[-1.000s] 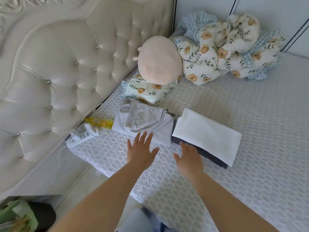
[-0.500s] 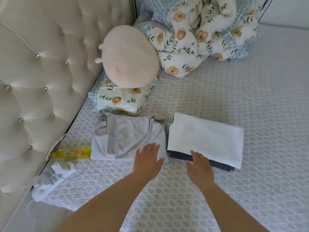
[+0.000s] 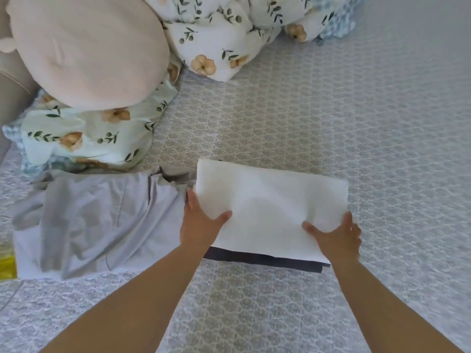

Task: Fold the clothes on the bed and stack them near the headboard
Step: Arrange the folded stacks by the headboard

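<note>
On the patterned bed cover [image 3: 305,128]: folded white cloth [image 3: 275,200] atop dark garment [image 3: 267,259], side edges pinched between left hand [image 3: 200,224] and right hand [image 3: 337,236].

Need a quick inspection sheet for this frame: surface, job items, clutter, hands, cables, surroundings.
Surface: patterned grey bedspread, bare across the right side.
Job's things: folded white garment lies on a folded dark garment, only the dark near edge showing; grey garment beside them on the left, loosely folded and wrinkled.
Clutter: round peach plush on a floral pillow; bunched floral quilt; yellow packet at the left edge.
Grippers: left hand and right hand grip the white garment's near corners, thumbs on top.
Cables: nothing seen.
Surroundings: beige headboard at far left.
</note>
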